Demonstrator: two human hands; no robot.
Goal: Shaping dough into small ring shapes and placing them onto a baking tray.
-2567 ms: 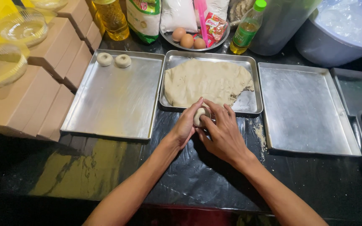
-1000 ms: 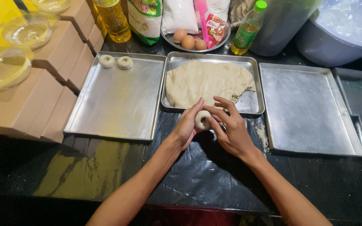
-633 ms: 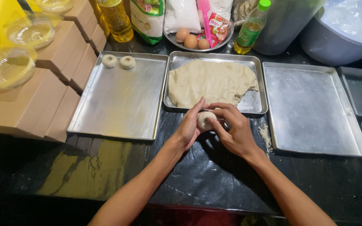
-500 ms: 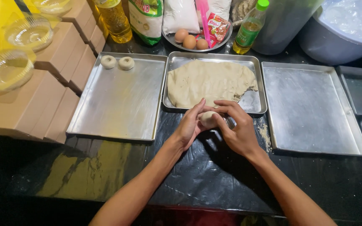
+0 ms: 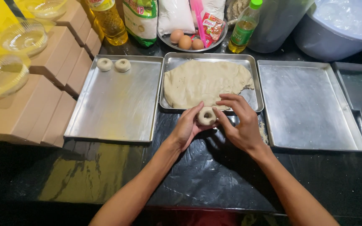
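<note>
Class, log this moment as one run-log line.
left hand + right hand: hold dough ring | left tray: two rings | middle tray: dough sheet

A dark, glossy table [image 5: 214,175] carries three metal trays in a row: the left tray [image 5: 118,104], the middle tray [image 5: 253,98] and the right tray [image 5: 311,109]. Brown cardboard boxes [image 5: 42,104] sit at the left edge. Along the far side stand an oil bottle [image 5: 107,21], a plate [image 5: 218,42] and a bucket [image 5: 340,29].
</note>
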